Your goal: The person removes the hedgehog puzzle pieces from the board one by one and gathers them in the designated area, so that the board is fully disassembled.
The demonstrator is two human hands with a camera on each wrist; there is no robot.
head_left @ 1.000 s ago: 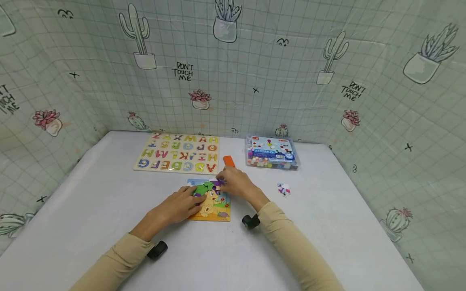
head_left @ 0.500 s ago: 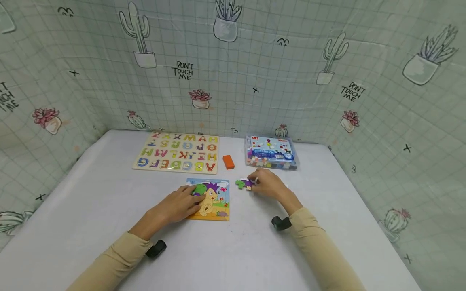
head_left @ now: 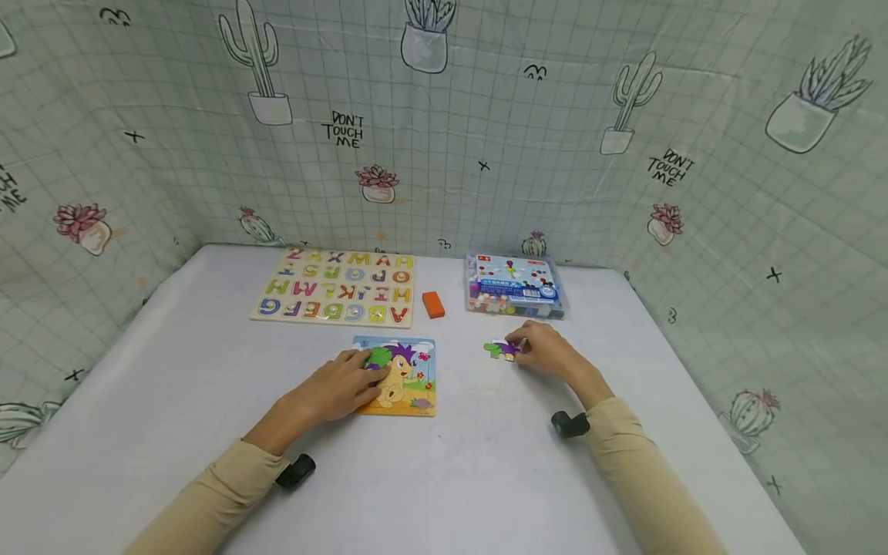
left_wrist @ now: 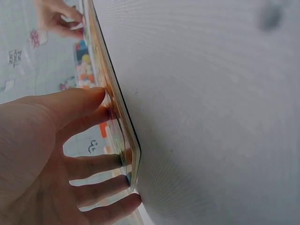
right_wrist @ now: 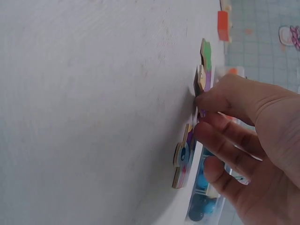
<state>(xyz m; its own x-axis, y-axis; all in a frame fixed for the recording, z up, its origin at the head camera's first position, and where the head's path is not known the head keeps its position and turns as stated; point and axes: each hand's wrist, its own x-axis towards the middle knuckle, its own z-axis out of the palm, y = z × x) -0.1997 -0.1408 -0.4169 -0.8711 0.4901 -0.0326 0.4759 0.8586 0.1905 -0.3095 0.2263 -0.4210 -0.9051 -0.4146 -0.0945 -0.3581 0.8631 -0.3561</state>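
Left grip: fingers extended, nothing clasped, rested across the 9 o'clock side of hedgehog puzzle | right grip: nearly closed, green-and-purple piece pinched between 2 and 3 o'clock of puzzle | orange block seen at 1 o'clock, letter board at 11.

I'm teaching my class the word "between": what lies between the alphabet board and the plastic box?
An orange block, on the white table, nearer the alphabet board than the plastic box; the head view shows it.
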